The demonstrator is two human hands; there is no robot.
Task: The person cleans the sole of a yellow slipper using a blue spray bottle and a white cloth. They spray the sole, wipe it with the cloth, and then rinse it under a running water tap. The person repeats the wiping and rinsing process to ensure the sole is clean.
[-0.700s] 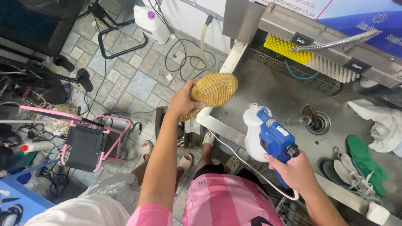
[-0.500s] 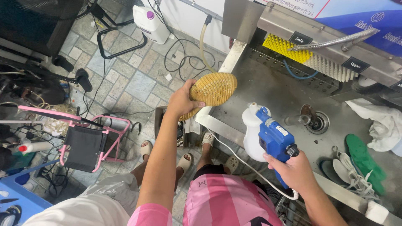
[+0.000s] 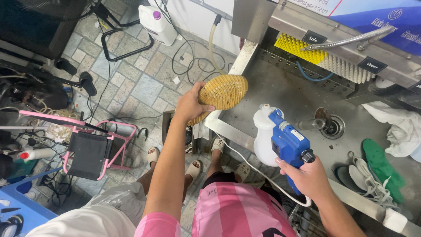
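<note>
Item, nearest: blue handheld sprayer (image 3: 287,142) with a white tank at its front and a white cord trailing from the grip. My right hand (image 3: 309,177) is wrapped tight around its handle, nozzle aimed forward over the steel wash table (image 3: 285,87).

Item, farther: shoe sole (image 3: 222,94), tan-yellow, oval, ridged tread facing up, soiled. My left hand (image 3: 191,104) pinches it at the near end, thumb on top, arm stretched forward, holding it in the air above the table's left corner.

Item, beyond: drain (image 3: 332,125); yellow brush (image 3: 300,47) and white brush (image 3: 346,68) on the back rail.
</note>
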